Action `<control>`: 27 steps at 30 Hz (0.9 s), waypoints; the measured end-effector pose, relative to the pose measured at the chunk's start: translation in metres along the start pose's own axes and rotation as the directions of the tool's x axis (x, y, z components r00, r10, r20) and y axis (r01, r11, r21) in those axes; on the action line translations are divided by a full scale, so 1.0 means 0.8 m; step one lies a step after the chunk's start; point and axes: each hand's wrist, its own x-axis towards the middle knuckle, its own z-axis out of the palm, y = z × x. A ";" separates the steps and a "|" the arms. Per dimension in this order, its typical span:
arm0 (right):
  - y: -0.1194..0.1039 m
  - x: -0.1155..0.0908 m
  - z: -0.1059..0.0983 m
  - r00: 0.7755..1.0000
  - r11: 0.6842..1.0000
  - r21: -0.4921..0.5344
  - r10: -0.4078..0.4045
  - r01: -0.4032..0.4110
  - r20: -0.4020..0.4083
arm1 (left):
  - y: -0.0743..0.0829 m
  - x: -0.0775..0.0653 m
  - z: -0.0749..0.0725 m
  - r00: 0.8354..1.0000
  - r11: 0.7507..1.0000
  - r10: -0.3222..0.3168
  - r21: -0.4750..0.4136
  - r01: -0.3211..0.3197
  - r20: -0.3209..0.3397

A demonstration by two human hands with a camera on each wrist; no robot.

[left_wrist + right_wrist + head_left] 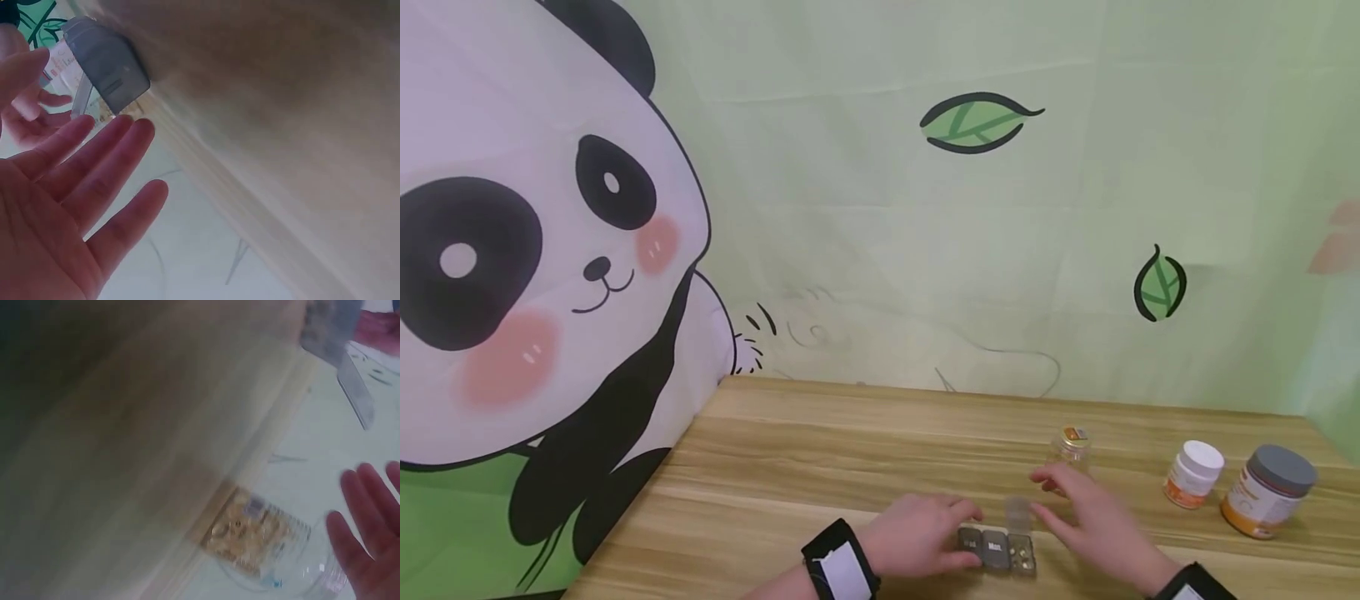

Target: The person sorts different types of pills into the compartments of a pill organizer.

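A grey pill organizer [996,550] lies on the table with lettered lids. Its right-end lid [1018,515] stands raised, and small yellowish pieces [1022,557] show in that compartment. My left hand [917,533] is at the organizer's left end, thumb close to the near side and fingers behind it. The left wrist view shows those fingers [106,181] extended beside the organizer [109,62]. My right hand [1093,521] hovers right of the raised lid, fingers spread and nothing held. Just behind it stands a clear jar [1072,446], partly hidden by the fingers.
To the right stand a white-capped bottle [1194,475] and a larger grey-capped bottle [1268,492], both with orange and white labels. The wooden table [820,450] ends at a panda-print cloth backdrop [850,250].
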 end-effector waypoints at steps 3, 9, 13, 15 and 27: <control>-0.006 0.004 0.005 0.990 0.998 0.007 0.056 -0.057 0.127 | 0.000 0.001 0.002 0.998 0.999 -0.027 -0.039 0.029 0.049; -0.011 0.016 0.010 0.959 0.991 0.027 0.123 -0.134 0.257 | -0.001 0.003 0.008 0.992 0.996 -0.065 -0.061 0.072 0.113; -0.010 0.018 0.015 0.950 0.987 0.049 0.133 -0.153 0.283 | 0.000 0.002 0.008 0.991 0.996 -0.070 -0.050 0.076 0.117; -0.010 0.018 0.016 0.949 0.985 0.068 0.131 -0.157 0.286 | 0.001 0.001 0.008 0.992 0.997 -0.068 -0.040 0.073 0.110; -0.017 0.009 0.008 0.970 0.993 0.112 0.018 -0.047 0.242 | 0.002 0.003 0.009 0.992 0.996 -0.081 -0.030 0.084 0.099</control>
